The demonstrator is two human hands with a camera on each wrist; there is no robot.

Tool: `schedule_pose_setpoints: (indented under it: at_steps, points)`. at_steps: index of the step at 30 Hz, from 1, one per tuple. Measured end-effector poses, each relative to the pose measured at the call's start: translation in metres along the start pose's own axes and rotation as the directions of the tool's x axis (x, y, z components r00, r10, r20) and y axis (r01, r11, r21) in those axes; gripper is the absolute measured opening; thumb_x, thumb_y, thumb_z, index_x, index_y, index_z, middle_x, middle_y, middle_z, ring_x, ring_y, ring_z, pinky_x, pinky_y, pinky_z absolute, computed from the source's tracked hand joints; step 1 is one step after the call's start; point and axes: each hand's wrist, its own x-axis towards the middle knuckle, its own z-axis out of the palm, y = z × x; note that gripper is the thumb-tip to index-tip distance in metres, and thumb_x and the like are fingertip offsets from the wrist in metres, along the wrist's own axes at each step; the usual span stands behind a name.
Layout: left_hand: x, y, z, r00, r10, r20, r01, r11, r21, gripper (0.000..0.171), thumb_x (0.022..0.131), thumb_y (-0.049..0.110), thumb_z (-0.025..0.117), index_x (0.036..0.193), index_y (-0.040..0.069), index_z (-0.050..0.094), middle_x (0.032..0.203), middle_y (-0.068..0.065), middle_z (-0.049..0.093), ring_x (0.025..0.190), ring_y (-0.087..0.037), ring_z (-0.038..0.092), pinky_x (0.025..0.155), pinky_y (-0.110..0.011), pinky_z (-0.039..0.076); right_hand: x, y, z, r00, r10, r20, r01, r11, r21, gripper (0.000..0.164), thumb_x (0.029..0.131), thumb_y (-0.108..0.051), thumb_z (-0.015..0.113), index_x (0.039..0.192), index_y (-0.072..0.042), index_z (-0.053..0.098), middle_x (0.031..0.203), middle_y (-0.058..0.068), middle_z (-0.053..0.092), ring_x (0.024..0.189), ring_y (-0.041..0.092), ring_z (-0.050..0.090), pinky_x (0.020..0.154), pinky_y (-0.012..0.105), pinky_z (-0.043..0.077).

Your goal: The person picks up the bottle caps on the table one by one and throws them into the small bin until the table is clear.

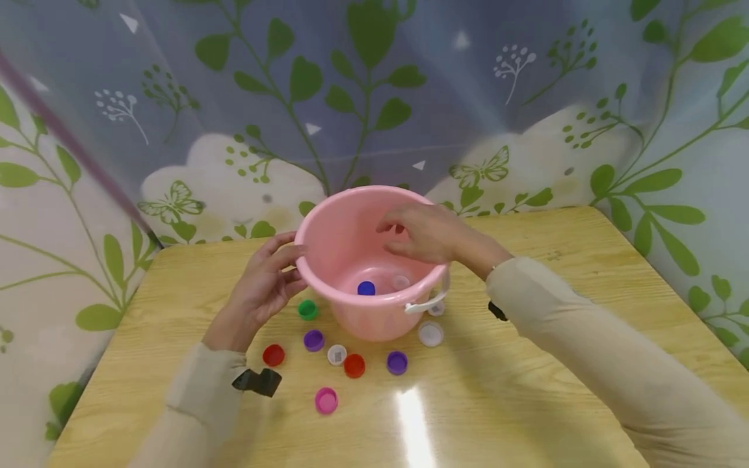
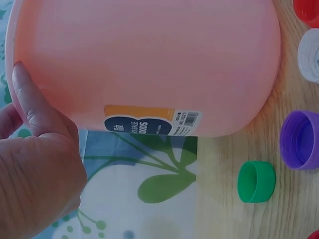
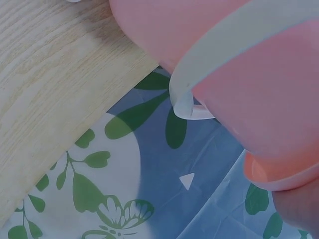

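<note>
A pink bucket [image 1: 374, 325] stands upright on the table, its white handle [image 1: 426, 304] hanging at the front right. My left hand [image 1: 260, 286] grips its rim from the left side; the left wrist view shows one digit of that hand [image 2: 42, 169] against the outer wall. Over the bucket's mouth, on the right, hovers my right hand [image 1: 421, 233] with loosely bent fingers and no object visible in it. Inside on the bottom lie a blue bottle cap [image 1: 366, 288] and a pale cap [image 1: 400, 282]. The right wrist view catches only a bit of the right hand [image 3: 299, 206] past the rim.
Around the bucket's front lie several caps on the wooden table [image 1: 515, 390]: green [image 1: 307, 310], purple [image 1: 314, 340], red [image 1: 354, 366], pink [image 1: 326, 401] and white [image 1: 430, 334]. A leaf-patterned cloth [image 1: 374, 117] hangs behind the table.
</note>
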Motion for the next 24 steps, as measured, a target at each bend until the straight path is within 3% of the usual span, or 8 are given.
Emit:
schedule_pose_setpoints:
  at_steps: [9,17,20,24]
  points:
    - [-0.0005,0.0009,0.0005,1.0,0.002,-0.014,-0.002,1.0,0.007,0.044,0.092,0.009,0.063,0.131,0.009,0.044,0.087,-0.011,0.059,0.062,-0.016,0.064,0.059,-0.026,0.057,0.0001,0.0004,-0.0003,0.999,0.007,-0.033,-0.005,0.998,0.057,0.033,0.093,-0.036,0.057,0.119,-0.017,0.064,0.112,-0.001,0.065,0.1,0.017,0.059,0.085,0.037,0.047]
    - [-0.0028,-0.0016,0.0011,1.0,0.005,-0.022,-0.004,0.999,0.032,0.042,0.093,0.009,0.063,0.13,0.008,0.044,0.088,-0.011,0.058,0.063,-0.015,0.063,0.06,-0.026,0.057,-0.0043,0.0041,0.0036,0.984,0.043,-0.174,0.005,0.964,0.266,0.03,0.095,-0.027,0.058,0.12,-0.011,0.063,0.106,0.0,0.063,0.094,0.014,0.059,0.083,0.032,0.049]
    - [-0.0033,-0.0005,0.0012,1.0,0.007,-0.017,-0.006,1.0,0.018,0.038,0.094,0.007,0.061,0.128,0.007,0.044,0.084,-0.01,0.059,0.061,-0.015,0.062,0.058,-0.026,0.057,-0.0065,0.0041,0.0043,0.953,0.072,-0.293,0.039,0.934,0.355,0.025,0.095,-0.018,0.057,0.117,-0.008,0.064,0.106,0.002,0.061,0.093,0.014,0.057,0.082,0.033,0.051]
    - [-0.0033,0.002,0.0002,1.0,0.014,-0.002,-0.014,1.0,-0.007,0.034,0.095,0.005,0.058,0.126,0.006,0.044,0.081,-0.009,0.059,0.06,-0.015,0.061,0.057,-0.026,0.057,-0.008,0.0036,0.0059,0.862,0.117,-0.493,0.108,0.908,0.405,0.019,0.094,-0.009,0.054,0.109,-0.005,0.065,0.105,0.008,0.061,0.093,0.017,0.058,0.082,0.034,0.052]
